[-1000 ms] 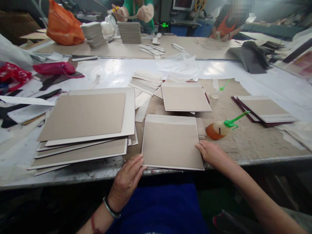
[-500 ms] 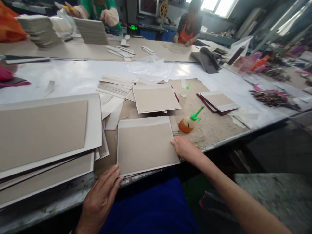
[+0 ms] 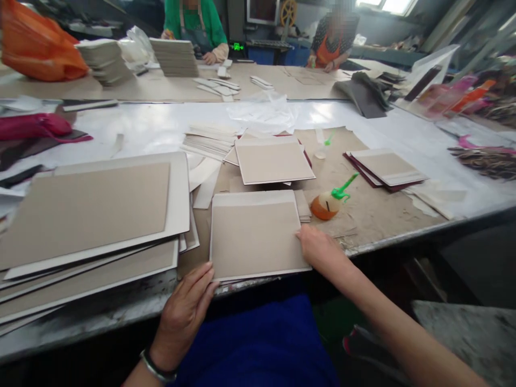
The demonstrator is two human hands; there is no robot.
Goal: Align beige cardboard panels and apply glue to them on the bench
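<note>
A beige cardboard panel with white margins lies at the table's front edge, on top of at least one similar sheet. My left hand grips its near left corner, fingers along the left side and thumb by the front edge. At the right side, my right hand has its fingers curled against the panel's edge. Just beyond that hand stands a round glue bottle with amber liquid and a green nozzle. Behind the panel sits a second pile of bordered panels.
Large bordered boards are stacked on the left. Paper strips lie behind them. A small panel pile sits on the right, and a smaller green-tipped bottle stands farther back. Two people work across the table near tall board stacks.
The whole view has shifted, so things appear farther right. Both hands keep their places on the panel. Across the table, the person in green has lowered a hand to the tabletop.
</note>
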